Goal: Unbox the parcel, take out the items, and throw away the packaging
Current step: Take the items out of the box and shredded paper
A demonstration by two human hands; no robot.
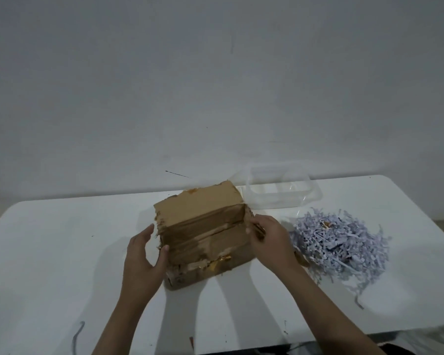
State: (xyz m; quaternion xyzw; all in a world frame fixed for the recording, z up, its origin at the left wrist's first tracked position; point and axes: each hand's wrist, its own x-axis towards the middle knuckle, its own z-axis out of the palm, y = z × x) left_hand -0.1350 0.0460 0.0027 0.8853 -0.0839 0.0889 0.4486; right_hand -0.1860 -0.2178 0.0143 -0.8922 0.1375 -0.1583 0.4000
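A worn brown cardboard box (203, 221) with torn tape stands tilted in the middle of the white table (62, 252). My left hand (142, 254) grips its left near corner, thumb on the front face, fingers round the side. My right hand (269, 239) holds the box's right end, its fingers curled over the edge. To the right of the box lies a heap of pale lilac shredded paper filler (341, 244). A clear plastic container (280, 190) sits behind the box at the table's far edge.
A grey wall rises directly behind the table. The table's near edge runs along the bottom of the view, with scuff marks and a small red spot on its surface. Wooden floor shows at the far left and right.
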